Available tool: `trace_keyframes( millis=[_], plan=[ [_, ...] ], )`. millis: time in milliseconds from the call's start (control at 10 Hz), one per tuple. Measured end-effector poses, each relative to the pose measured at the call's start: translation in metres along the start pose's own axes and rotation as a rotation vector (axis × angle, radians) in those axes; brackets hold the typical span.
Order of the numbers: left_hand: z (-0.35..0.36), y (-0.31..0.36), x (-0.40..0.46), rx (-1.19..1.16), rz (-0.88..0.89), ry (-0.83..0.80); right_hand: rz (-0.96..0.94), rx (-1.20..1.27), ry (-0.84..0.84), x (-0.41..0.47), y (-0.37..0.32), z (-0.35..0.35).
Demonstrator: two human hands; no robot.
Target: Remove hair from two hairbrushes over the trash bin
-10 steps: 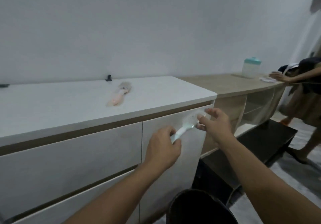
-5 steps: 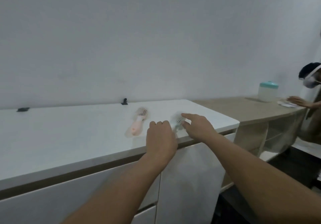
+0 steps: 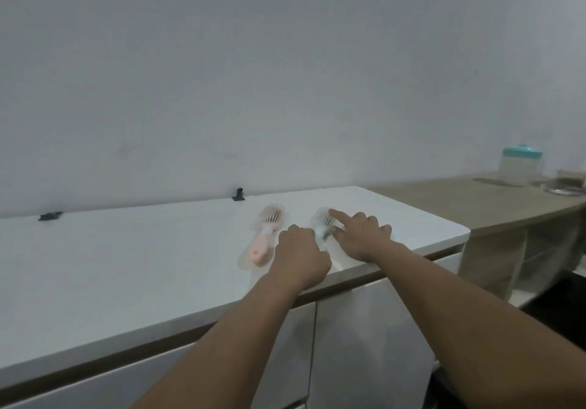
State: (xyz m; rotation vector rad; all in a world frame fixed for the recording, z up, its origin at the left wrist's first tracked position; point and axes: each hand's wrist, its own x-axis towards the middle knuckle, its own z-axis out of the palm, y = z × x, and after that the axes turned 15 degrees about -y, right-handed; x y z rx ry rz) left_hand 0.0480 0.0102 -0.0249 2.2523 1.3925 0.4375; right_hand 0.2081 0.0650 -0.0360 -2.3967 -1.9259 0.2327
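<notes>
A pink hairbrush lies on the white cabinet top, bristles up, handle toward me. Just right of it, a pale green-white hairbrush rests on the same top. My left hand is closed around that brush's handle. My right hand lies over the brush head with the index finger stretched out along the bristles and the other fingers spread. The trash bin is out of view.
Two small black clips sit by the wall. A lower wooden counter extends to the right with a teal-lidded clear container and a plate. White drawer fronts lie below.
Both hands carried the pale brush up from in front of the drawers and onto the cabinet top beside the pink brush. My view rose; the bin and the other person left the frame.
</notes>
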Motion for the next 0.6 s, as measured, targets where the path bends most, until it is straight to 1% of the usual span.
trace_keyframes(
  millis=[100,300,400,500,600],
  plan=[
    [-0.001,0.003,0.0,0.045,0.029,0.011,-0.005,0.001,-0.011,0.008,-0.001,0.0],
    [0.009,-0.003,0.003,-0.067,-0.027,0.073,-0.033,0.022,0.004,0.008,-0.001,0.0],
    [0.009,0.001,-0.004,-0.084,0.008,0.092,-0.044,0.118,0.049,-0.001,0.0,0.004],
    [0.01,-0.002,-0.008,-0.149,-0.042,0.15,-0.029,0.172,0.061,-0.015,0.002,0.006],
    [0.012,-0.004,-0.017,-0.197,-0.079,0.193,-0.076,0.089,0.138,-0.034,0.005,0.016]
  ],
)
